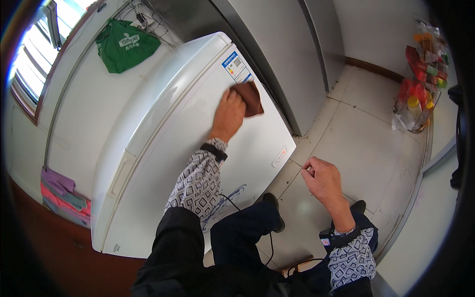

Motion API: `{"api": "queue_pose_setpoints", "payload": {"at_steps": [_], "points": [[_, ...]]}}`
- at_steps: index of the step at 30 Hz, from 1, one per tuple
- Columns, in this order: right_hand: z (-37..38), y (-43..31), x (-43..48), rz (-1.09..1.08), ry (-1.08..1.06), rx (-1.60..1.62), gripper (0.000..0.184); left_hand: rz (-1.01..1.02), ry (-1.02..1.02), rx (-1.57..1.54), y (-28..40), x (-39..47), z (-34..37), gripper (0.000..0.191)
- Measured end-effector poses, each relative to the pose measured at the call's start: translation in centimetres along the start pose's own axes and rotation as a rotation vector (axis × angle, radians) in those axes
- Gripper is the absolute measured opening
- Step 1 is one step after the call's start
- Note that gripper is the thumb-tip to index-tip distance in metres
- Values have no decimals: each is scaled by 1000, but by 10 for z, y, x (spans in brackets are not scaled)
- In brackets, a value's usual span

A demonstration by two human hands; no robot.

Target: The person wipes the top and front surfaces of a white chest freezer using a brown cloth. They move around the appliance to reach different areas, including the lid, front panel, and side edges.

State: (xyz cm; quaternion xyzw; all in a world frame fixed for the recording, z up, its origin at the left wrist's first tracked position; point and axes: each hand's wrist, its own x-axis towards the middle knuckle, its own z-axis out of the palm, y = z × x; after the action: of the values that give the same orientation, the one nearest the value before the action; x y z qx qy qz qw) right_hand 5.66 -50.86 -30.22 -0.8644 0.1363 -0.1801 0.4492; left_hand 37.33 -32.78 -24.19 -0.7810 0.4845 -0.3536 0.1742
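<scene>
A brown cloth lies pressed against the front of a white chest freezer, just below an energy label. My left hand grips the cloth's near edge, its fingers partly hidden by the cloth. Over the floor tiles, to the right of the freezer, my right hand is loosely curled with nothing visible in it. Near the freezer's right edge is a small control panel with a lit orange mark.
A grey refrigerator stands beside the freezer. Folded cloths and a green bag are at the left. Bottles and packets fill a rack at the far right. A black cable hangs near my legs.
</scene>
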Motion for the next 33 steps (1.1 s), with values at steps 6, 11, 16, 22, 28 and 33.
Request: {"api": "queue_pose_setpoints", "payload": {"at_steps": [6, 11, 16, 22, 28, 33], "points": [[0, 5, -1, -18, 6, 9, 10, 177, -104, 55, 34, -62, 18, 20], [0, 6, -3, -33, 14, 16, 10, -18, -177, 235, -19, -22, -19, 19], [-1, 6, -4, -22, 8, 26, 10, -134, 346, 18, -65, 57, -54, 20], [-1, 6, -2, -70, 98, 8, 9, 9, 88, 136, -22, 80, -9, 20], [-2, 10, 0, -53, 40, 27, 9, 135, -201, 184, 44, 23, 53, 21], [0, 12, -1, -81, 63, 17, 10, 237, -364, 87, 82, -75, 62, 27]]}}
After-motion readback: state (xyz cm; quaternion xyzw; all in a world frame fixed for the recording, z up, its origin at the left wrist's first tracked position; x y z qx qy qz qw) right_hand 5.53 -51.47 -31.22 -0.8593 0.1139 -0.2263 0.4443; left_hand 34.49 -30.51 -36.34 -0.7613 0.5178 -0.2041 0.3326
